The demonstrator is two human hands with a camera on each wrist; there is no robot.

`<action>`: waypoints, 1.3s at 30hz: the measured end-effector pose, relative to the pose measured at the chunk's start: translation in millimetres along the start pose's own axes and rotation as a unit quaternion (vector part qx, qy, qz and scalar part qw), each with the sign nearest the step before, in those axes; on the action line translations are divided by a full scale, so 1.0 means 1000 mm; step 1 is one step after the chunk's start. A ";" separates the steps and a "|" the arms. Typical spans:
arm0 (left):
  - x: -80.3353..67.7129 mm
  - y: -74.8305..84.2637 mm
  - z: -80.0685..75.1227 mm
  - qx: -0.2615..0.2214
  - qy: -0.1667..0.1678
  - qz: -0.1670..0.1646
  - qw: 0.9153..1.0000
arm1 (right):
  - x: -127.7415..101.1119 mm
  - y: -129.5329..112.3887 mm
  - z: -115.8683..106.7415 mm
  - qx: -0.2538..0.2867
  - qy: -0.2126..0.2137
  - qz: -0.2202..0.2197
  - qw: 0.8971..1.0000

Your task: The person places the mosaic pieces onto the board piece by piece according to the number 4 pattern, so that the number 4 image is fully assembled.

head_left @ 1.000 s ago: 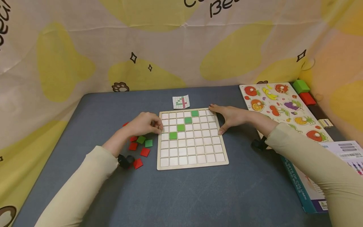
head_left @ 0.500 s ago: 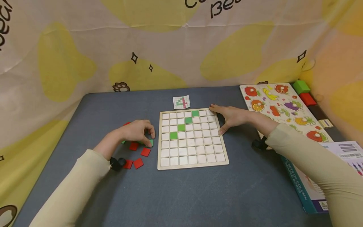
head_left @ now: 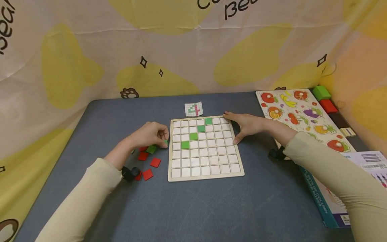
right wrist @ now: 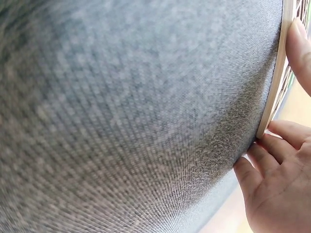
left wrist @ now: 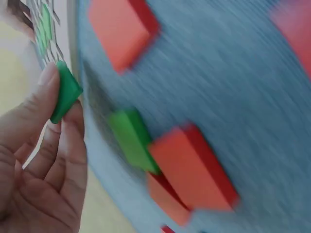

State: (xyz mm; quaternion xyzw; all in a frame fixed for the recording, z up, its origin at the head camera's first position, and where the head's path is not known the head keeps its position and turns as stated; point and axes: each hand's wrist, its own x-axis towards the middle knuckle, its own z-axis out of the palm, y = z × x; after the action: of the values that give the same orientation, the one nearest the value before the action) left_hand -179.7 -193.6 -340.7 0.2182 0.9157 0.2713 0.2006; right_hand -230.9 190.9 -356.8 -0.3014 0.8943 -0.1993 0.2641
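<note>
In the head view a square wooden grid board with white cells lies on the blue-grey table; several green tiles sit in a diagonal line in its cells. My left hand is just left of the board. Between thumb and fingertips it pinches a green tile, clear in the left wrist view. Loose red tiles and another green tile lie below that hand. My right hand rests at the board's upper right corner, thumb and fingers spread along the edge.
Behind the board lies a small card printed with a green and red grid pattern. To the right are a fruit picture board, a teal and white box and coloured blocks. A patterned cloth hangs behind the table.
My left hand went from the board's left edge back to the loose tiles, picked up a green tile and rose toward the board with it. The right hand stayed in place.
</note>
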 end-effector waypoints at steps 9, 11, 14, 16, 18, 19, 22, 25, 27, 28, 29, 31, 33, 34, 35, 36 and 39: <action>0.010 0.030 0.015 -0.054 -0.029 0.030 0.998 | -0.002 -0.001 -0.001 0.001 0.003 -0.001 1.000; 0.012 0.034 0.020 -0.052 -0.038 0.037 0.997 | -0.002 -0.002 -0.001 0.004 0.002 -0.001 1.000; 0.014 0.039 0.025 -0.044 -0.043 0.043 0.997 | -0.001 -0.001 0.000 0.003 0.001 -0.003 1.000; 0.015 0.042 0.028 -0.037 -0.042 0.049 0.997 | 0.000 0.000 0.000 0.002 0.002 -0.003 1.000; 0.016 0.043 0.030 -0.033 -0.039 0.054 0.997 | 0.001 0.001 0.000 -0.001 0.002 -0.004 1.000; 0.016 0.044 0.031 -0.032 -0.038 0.057 0.997 | 0.001 0.001 0.000 -0.001 0.002 -0.003 1.000; 0.016 0.045 0.033 -0.025 -0.032 0.062 0.997 | 0.001 0.001 0.000 0.001 0.001 0.000 1.000; 0.016 0.046 0.034 -0.018 -0.026 0.064 0.997 | 0.000 0.001 0.000 0.000 0.001 0.002 1.000; 0.016 0.046 0.035 -0.015 -0.021 0.066 0.997 | 0.000 0.000 -0.001 0.000 0.002 0.001 1.000; 0.015 0.047 0.035 -0.014 -0.019 0.067 0.997 | 0.000 0.000 -0.001 -0.001 0.002 0.001 1.000; 0.015 0.047 0.036 -0.011 -0.016 0.070 0.997 | 0.000 0.000 -0.001 -0.001 0.003 0.001 1.000; 0.014 0.048 0.036 -0.010 -0.011 0.071 0.997 | 0.000 0.001 0.000 -0.001 0.003 0.000 1.000; 0.013 0.049 0.037 -0.008 -0.006 0.071 0.997 | 0.001 0.002 0.000 -0.002 0.004 0.000 1.000; 0.013 0.049 0.037 -0.006 -0.003 0.070 0.998 | 0.001 0.002 0.000 -0.002 0.004 -0.001 1.000; 0.014 0.049 0.037 -0.003 -0.002 0.068 0.998 | 0.001 0.002 0.001 -0.003 0.004 -0.001 1.000; 0.015 0.048 0.038 0.001 0.000 0.065 0.998 | 0.001 0.002 0.001 -0.003 0.004 -0.001 1.000; 0.016 0.047 0.040 0.017 0.009 0.062 0.998 | 0.000 0.001 0.001 -0.001 0.004 -0.003 1.000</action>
State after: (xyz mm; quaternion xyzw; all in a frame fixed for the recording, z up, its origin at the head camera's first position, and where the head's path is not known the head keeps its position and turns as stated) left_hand -160.2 -133.4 -348.6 0.2757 0.9065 0.2697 0.1718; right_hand -231.3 191.4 -358.0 -0.3033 0.8948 -0.2003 0.2594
